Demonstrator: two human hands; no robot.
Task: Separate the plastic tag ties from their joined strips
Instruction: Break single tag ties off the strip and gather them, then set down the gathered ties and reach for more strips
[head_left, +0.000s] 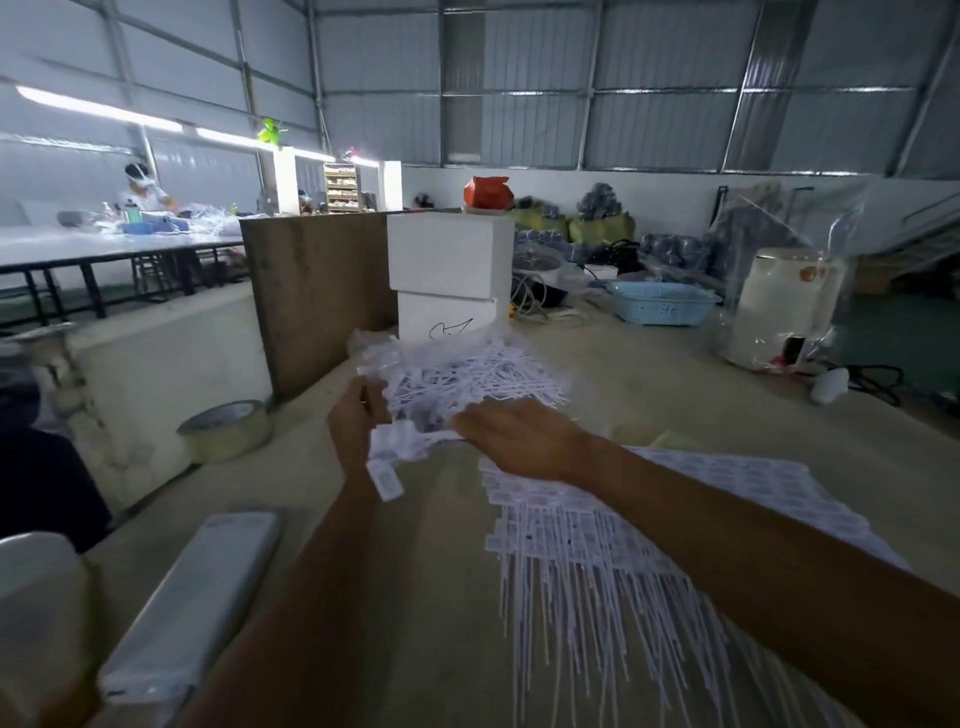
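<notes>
No text can be read: print on the tag ties (597, 525) is blurred, the white box (447, 317) bears only a scribble.

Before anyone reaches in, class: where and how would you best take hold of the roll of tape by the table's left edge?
Probably grip the roll of tape across its wall from above, fingers inside the open core, thumb outside. It lies flat, hole upward, with nothing on it.

We see a corrugated metal wall (649, 78), strip lights (98, 109) at left — a beige worktop (649, 374) below.
</notes>
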